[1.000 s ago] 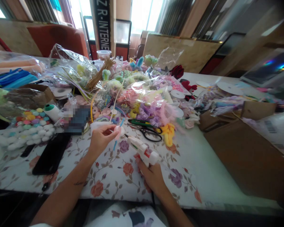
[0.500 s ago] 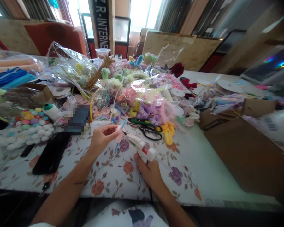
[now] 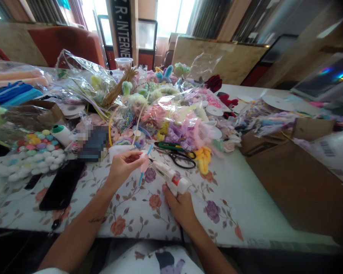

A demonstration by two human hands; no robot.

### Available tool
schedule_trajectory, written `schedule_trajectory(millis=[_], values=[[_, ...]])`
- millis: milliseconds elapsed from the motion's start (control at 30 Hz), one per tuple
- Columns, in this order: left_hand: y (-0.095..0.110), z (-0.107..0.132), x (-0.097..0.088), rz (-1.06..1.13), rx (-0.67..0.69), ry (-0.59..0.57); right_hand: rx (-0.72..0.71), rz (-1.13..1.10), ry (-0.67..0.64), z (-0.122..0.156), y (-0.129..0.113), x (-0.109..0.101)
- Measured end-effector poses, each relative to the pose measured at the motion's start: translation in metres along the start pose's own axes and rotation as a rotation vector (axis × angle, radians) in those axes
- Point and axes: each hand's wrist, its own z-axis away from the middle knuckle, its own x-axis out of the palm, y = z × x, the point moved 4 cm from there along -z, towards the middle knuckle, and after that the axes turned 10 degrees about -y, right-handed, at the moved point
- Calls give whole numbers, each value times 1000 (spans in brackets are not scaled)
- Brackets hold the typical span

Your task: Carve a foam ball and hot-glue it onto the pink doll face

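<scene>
Right hand (image 3: 180, 207) wrapped around the white glue gun (image 3: 169, 176), nozzle up against a small pink piece (image 3: 144, 161) pinched in the left hand (image 3: 122, 167), just above the floral table (image 3: 131, 213). Blue stick (image 3: 143, 167) hangs beside the piece. Scissors (image 3: 177, 156) lie just behind, before bagged craft supplies (image 3: 171, 118).

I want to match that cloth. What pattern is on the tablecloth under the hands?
White tablecloth with pink, orange and purple flowers on leafy stems; clearest in the head view.
</scene>
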Motion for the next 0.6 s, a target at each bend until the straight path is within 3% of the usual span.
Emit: schedule_trajectory(millis=[600], values=[[5,1,-2,-2,74,40,91,-14,-53,1,1,2]])
